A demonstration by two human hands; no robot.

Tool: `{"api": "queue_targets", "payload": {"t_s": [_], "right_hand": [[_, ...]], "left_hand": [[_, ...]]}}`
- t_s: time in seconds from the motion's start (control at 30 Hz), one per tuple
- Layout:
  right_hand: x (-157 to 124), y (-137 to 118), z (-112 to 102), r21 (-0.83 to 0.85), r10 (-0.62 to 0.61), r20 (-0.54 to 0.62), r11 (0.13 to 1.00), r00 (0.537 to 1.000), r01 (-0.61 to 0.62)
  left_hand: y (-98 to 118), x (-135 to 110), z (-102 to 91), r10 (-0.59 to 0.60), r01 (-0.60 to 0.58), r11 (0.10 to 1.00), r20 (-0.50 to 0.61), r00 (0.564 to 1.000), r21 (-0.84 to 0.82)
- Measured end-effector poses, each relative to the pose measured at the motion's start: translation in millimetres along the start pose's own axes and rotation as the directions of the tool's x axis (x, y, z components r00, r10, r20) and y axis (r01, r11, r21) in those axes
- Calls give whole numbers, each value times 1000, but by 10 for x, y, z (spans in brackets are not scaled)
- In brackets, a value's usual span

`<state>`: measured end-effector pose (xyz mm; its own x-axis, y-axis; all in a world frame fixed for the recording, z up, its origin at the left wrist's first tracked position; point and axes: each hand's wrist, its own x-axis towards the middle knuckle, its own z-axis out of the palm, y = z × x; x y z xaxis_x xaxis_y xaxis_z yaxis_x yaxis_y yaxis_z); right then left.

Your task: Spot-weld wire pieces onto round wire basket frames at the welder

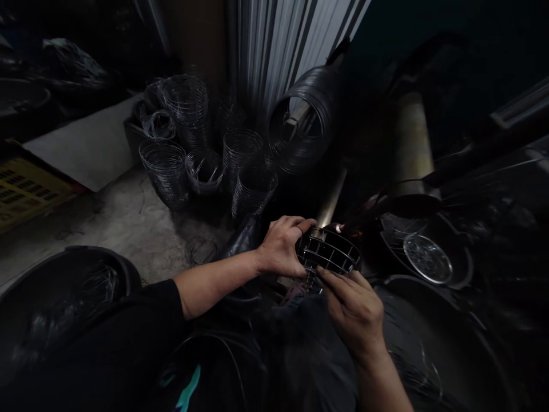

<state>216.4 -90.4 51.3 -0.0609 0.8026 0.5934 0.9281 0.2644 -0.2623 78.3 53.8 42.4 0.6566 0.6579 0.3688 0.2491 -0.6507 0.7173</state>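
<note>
In front of me is a round wire cage (328,250) made of curved rings and short crosspieces. My left hand (283,246) is closed on its left side, with the thumb at the lower rim and the fingers over the top. My right hand (354,306) is closed in a pinch at the cage's near edge; whether a separate wire sits between those fingertips is too dark to tell. Just behind the cage a metal rod (332,200) slants up and away. A small bright spot shows by the cage's far right rim.
Stacks of wire rings (163,166) stand on the concrete floor (115,220) ahead to the left. A large wire coil (300,120) hangs beyond. Right of me are a metal cylinder (414,143) and a dark basin (458,269); a black tub (128,269) is at left, near a yellow crate (30,189).
</note>
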Motion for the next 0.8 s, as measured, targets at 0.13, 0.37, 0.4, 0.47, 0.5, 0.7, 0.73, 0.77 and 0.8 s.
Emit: {"api": "queue_targets", "payload": {"t_s": [0.13,0.37,0.4,0.47,0.5,0.7,0.73,0.77,0.8], "right_hand": [[66,95,-20,19,14,14,1000,1000,-14],[213,205,-58,18,-13,-4,1000,1000,13],[227,220,-59,16,-17,-7,1000,1000,17],[239,247,-56,6,-4,1,1000,1000,4],[238,257,-54,2,10,7,1000,1000,-10],[235,248,-47,30,86,22,996,996,-87],[252,250,-46,29,89,18,996,996,-90],[277,259,-42,22,89,15,996,996,-90],[306,276,-36,8,89,8,996,996,-89]], "left_hand": [[-5,89,-1,-20,20,1000,18,1000,-12],[6,249,-22,-63,65,997,46,997,-39],[8,268,-24,-68,70,997,49,997,-40],[7,294,-26,-82,84,996,57,995,-42],[4,300,-25,-89,92,995,66,994,-43],[-33,318,-3,-94,96,995,83,992,-29],[-40,336,1,-92,95,995,88,992,-23],[-47,361,4,-95,97,995,96,991,-15],[-54,392,8,-104,105,995,103,989,-5]]}}
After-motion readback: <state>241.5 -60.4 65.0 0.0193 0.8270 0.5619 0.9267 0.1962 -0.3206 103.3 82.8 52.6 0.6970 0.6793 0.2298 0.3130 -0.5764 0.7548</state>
